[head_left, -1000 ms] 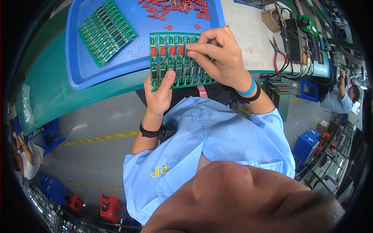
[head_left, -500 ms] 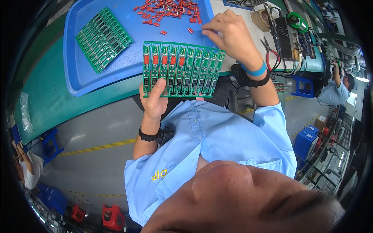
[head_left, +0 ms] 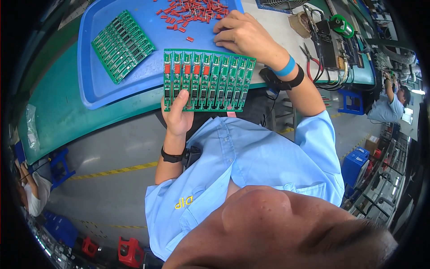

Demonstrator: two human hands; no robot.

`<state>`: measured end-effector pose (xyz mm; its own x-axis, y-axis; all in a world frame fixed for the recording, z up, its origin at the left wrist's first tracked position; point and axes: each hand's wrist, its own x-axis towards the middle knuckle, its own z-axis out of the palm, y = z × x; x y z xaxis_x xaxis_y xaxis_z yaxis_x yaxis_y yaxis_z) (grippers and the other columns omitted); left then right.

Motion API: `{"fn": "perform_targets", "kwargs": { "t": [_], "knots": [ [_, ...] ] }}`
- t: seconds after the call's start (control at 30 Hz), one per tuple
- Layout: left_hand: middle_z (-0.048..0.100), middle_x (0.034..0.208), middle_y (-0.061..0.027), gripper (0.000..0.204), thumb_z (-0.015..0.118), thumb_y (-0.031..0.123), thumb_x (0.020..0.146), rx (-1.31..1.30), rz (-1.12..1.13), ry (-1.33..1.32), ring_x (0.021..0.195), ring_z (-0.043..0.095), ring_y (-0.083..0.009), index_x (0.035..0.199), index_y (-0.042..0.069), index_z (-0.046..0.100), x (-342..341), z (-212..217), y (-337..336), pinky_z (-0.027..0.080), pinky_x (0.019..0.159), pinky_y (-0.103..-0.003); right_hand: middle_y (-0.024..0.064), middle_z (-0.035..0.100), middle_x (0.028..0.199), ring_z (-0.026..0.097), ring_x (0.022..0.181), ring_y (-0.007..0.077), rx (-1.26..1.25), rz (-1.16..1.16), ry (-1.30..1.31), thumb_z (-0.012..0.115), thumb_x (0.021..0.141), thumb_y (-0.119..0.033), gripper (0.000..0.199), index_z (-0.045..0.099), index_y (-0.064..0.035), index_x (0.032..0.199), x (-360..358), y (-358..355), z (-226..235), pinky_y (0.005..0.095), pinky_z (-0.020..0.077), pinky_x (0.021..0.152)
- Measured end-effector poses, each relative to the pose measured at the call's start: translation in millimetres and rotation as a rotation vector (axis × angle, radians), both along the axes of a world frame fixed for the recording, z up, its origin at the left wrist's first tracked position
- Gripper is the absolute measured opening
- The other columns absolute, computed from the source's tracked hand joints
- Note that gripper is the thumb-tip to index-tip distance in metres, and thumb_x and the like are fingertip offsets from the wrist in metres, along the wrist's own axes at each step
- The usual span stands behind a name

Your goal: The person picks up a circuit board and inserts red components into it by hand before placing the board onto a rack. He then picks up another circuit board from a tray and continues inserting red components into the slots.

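Observation:
Held upright in my left hand (head_left: 178,114) is a green circuit board panel (head_left: 219,83) made of several narrow strips. My thumb lies across its lower front, and the other fingers are behind it. Red box-shaped components (head_left: 187,69) sit on the strips of its left half; the right-hand strips bear none. My right hand (head_left: 248,38), with its fingers curled, is low over the right side of the blue tray (head_left: 92,96). Whatever its fingertips grip is hidden. Just left of that hand lies a loose red component (head_left: 190,39), with a pile of red leaded components (head_left: 197,10) behind it.
More green board panels (head_left: 123,47) lie at the tray's left. Red-handled pliers (head_left: 309,60), a solder spool (head_left: 342,26) and cables stand on the right of the bench. A clear plastic bag (head_left: 32,127) lies at the left. Other people sit farther off on both sides.
My right hand has moved left and down onto the tray, covering the spot where a single red component lay. My left hand and the panel have shifted only slightly.

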<state>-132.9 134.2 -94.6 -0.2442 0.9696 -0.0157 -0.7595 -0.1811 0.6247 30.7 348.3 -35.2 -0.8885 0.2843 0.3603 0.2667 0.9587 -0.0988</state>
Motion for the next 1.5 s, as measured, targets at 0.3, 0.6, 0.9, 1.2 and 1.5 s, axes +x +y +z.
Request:
{"fn": "perform_targets", "kwargs": {
  "t": [0.3, 0.6, 0.9, 1.2, 1.5],
  "knots": [
    [0.063, 0.119, -0.0118, 0.033, 0.052, 0.006, 0.095, -0.028, 0.017, -0.011, 0.107, 0.062, -0.0195, 0.127, -0.002, 0.054, 2, -3, 0, 0.050, 0.091, -0.036, 0.0075, 0.068, 0.097, 0.064, 0.083, 0.0214, -0.441, -0.090, 0.485, 0.072, 0.081, -0.004, 0.012, 0.070, -0.0024, 0.093, 21, -24, 39, 0.0310, 0.0525, 0.071],
    [0.061, 0.121, -0.0121, 0.032, 0.050, 0.006, 0.097, -0.028, 0.056, 0.092, 0.107, 0.061, -0.0192, 0.128, -0.001, 0.051, 6, -8, 2, 0.049, 0.090, -0.035, 0.0134, 0.068, 0.097, 0.065, 0.078, 0.0178, -0.434, -0.092, 0.415, 0.075, 0.076, 0.004, 0.025, 0.068, 0.0022, 0.099, 15, -88, 30, 0.0264, 0.0537, 0.066],
    [0.057, 0.130, -0.0145, 0.040, 0.048, 0.007, 0.098, 0.011, 0.026, 0.118, 0.118, 0.057, -0.0250, 0.137, 0.000, 0.044, 4, -15, 0, 0.046, 0.099, -0.043, 0.0122, 0.068, 0.097, 0.068, 0.081, 0.0215, -0.455, -0.078, 0.366, 0.077, 0.075, 0.002, 0.026, 0.067, 0.0028, 0.098, 11, -90, 28, 0.0290, 0.0560, 0.068],
    [0.065, 0.106, -0.0061, 0.024, 0.055, 0.005, 0.096, -0.072, 0.105, 0.078, 0.086, 0.059, -0.0085, 0.118, -0.001, 0.058, 12, 4, 4, 0.046, 0.072, -0.025, 0.0105, 0.068, 0.091, 0.068, 0.080, 0.0255, -0.275, -0.017, 0.409, 0.078, 0.073, 0.000, 0.023, 0.066, 0.0005, 0.093, 6, -87, 22, 0.0316, 0.0561, 0.067],
    [0.059, 0.126, -0.0134, 0.039, 0.053, 0.010, 0.097, -0.007, 0.018, 0.122, 0.114, 0.058, -0.0224, 0.134, 0.001, 0.047, 4, -15, 0, 0.047, 0.097, -0.041, 0.0100, 0.068, 0.090, 0.068, 0.078, 0.0247, -0.253, -0.008, 0.412, 0.078, 0.072, 0.000, 0.023, 0.065, 0.0003, 0.090, 4, -88, 22, 0.0316, 0.0558, 0.066]
  ]
}}
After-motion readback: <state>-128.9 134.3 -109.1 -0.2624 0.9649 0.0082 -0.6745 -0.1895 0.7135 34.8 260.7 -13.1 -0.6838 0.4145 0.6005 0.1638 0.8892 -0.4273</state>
